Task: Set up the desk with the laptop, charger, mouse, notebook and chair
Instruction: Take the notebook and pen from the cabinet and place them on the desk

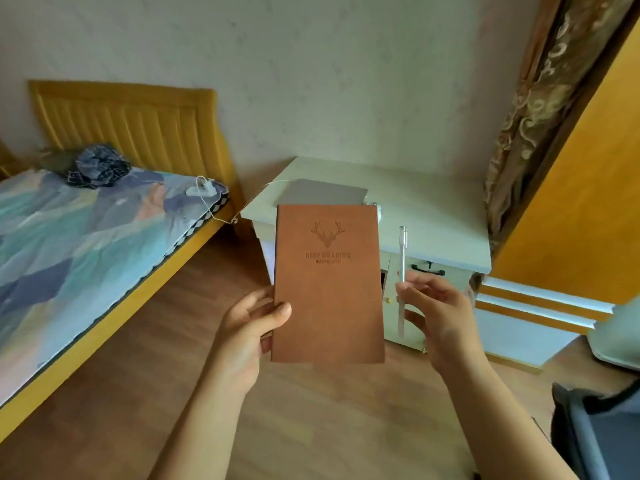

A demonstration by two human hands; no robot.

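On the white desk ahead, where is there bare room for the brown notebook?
The white desk top is bare on its right half, between the closed grey laptop and the patterned curtain. The left rear is crowded: laptop, a white cable, and a small white item partly hidden behind the brown notebook.

Near edge of closed laptop hidden behind the notebook; small white item beside it mostly covered, unidentifiable; smaller line of cover lettering too blurred to read; bed cut by left edge; dark object at lower right cropped, unclear.
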